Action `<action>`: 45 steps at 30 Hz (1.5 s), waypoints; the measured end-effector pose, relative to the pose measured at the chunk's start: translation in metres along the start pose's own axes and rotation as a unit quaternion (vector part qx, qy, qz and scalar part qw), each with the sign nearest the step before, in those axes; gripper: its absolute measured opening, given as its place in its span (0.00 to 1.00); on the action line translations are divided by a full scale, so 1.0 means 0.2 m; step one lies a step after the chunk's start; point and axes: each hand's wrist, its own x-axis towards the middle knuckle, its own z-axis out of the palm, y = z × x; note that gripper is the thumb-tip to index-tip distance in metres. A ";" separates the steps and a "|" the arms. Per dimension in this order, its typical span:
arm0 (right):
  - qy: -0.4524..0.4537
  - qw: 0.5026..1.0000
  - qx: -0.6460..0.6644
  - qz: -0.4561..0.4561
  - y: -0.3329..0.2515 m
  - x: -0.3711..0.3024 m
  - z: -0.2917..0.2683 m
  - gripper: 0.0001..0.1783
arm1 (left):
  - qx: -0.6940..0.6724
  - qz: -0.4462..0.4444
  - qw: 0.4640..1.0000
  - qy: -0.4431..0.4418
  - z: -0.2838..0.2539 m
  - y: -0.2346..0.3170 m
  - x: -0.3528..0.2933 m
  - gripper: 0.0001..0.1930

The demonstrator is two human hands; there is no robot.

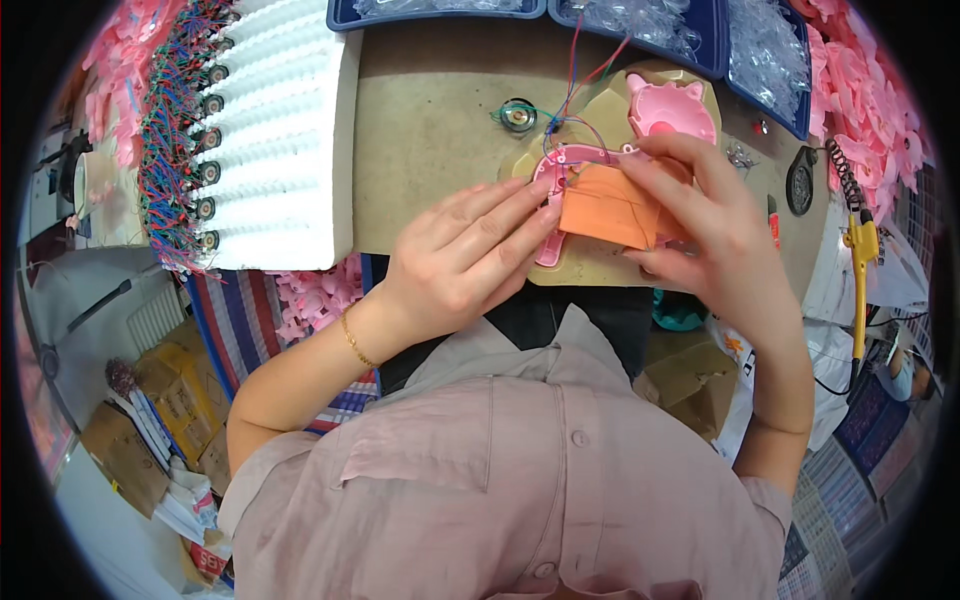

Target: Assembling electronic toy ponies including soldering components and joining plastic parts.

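Observation:
My right hand (715,215) grips an orange box-shaped plastic piece (605,215) between thumb and fingers, over the front of a tan board (590,262). Beside it, my left hand (465,240) has its fingertips closed on a curved pink plastic shell part (552,250), which touches the orange piece. Thin red, blue and green wires (568,100) rise from these parts. One green wire leads to a small round speaker (518,115) on the table. Behind my right fingers lies a pink eared shell (672,108). My fingers partly hide where the pieces meet.
At the left, a white foam tray (290,130) bears a row of speakers with bundled wires (175,150). Blue bins (705,50) of clear plastic parts stand at the back. Pink parts (870,120) are heaped at the right, near a yellow tool (860,260) on a coiled cord.

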 end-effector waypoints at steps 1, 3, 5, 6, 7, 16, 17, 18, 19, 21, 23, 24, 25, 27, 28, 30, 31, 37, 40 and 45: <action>-0.026 1.000 -0.009 0.005 0.00 0.03 -0.02 0.36 | 0.022 0.001 1.000 0.000 0.00 0.00 0.00 0.23; -0.051 0.998 -0.019 0.013 0.01 0.04 -0.03 0.36 | 0.031 -0.002 0.999 -0.013 0.00 0.02 0.00 0.23; -0.057 0.997 -0.049 -0.008 0.02 0.04 -0.02 0.37 | 0.045 -0.008 0.999 -0.022 -0.02 0.04 0.01 0.24; -0.057 0.997 -0.051 -0.007 0.03 0.02 0.00 0.37 | 0.060 -0.010 0.997 -0.040 -0.02 0.05 0.01 0.23; -0.031 0.998 -0.057 -0.018 0.04 -0.01 0.03 0.36 | 0.074 -0.009 0.996 -0.057 -0.03 0.05 0.02 0.23; 0.073 0.990 -0.116 0.039 0.06 -0.11 -0.09 0.27 | 0.032 0.026 0.997 -0.069 -0.09 0.03 0.33 0.20; 0.073 0.989 -0.118 0.044 0.06 -0.12 -0.07 0.27 | 0.062 0.040 0.994 -0.083 -0.07 0.05 0.37 0.19; 0.076 0.986 -0.144 0.032 0.06 -0.15 -0.03 0.26 | 0.062 0.033 0.991 -0.116 -0.02 0.06 0.37 0.18; 0.080 0.982 -0.171 0.018 0.06 -0.16 0.00 0.25 | 0.061 0.036 0.991 -0.117 0.00 0.07 0.36 0.18; 0.120 0.975 -0.186 -0.002 0.07 -0.16 0.02 0.24 | 0.091 0.050 0.989 -0.105 0.02 0.09 0.33 0.20; 0.101 0.986 -0.129 0.020 0.10 -0.15 0.01 0.25 | 0.095 0.049 0.986 -0.124 0.01 0.09 0.35 0.20; 0.103 0.987 -0.125 0.016 0.12 -0.15 0.00 0.25 | 0.089 0.051 0.987 -0.126 0.01 0.11 0.35 0.19; 0.077 0.992 -0.094 0.022 0.14 -0.13 -0.02 0.23 | 0.086 0.057 0.987 -0.126 0.01 0.10 0.36 0.19; 0.057 0.996 -0.061 0.018 0.15 -0.10 -0.05 0.22 | 0.076 0.051 0.989 -0.118 -0.03 0.09 0.37 0.17; 0.055 0.994 0.044 0.088 0.15 -0.10 -0.07 0.19 | 0.020 -0.003 0.995 -0.102 -0.05 0.09 0.38 0.15; 0.068 0.949 0.206 0.227 0.12 -0.07 -0.09 0.15 | -0.016 -0.107 0.993 -0.037 -0.10 0.05 0.34 0.09; 0.071 0.949 0.212 0.224 0.11 -0.03 -0.08 0.15 | 0.035 -0.175 0.984 -0.024 -0.13 0.05 0.32 0.07; -0.032 0.805 0.530 0.263 0.12 0.35 -0.01 0.18 | -0.106 -0.315 0.941 -0.060 -0.04 -0.03 0.41 0.09; -0.003 0.940 0.328 0.096 0.02 0.30 -0.08 0.15 | -0.182 -0.249 0.948 -0.075 -0.03 -0.02 0.46 0.10; -0.004 0.989 0.141 0.034 0.11 0.07 -0.24 0.12 | -0.101 -0.069 0.988 -0.093 -0.04 -0.01 0.43 0.10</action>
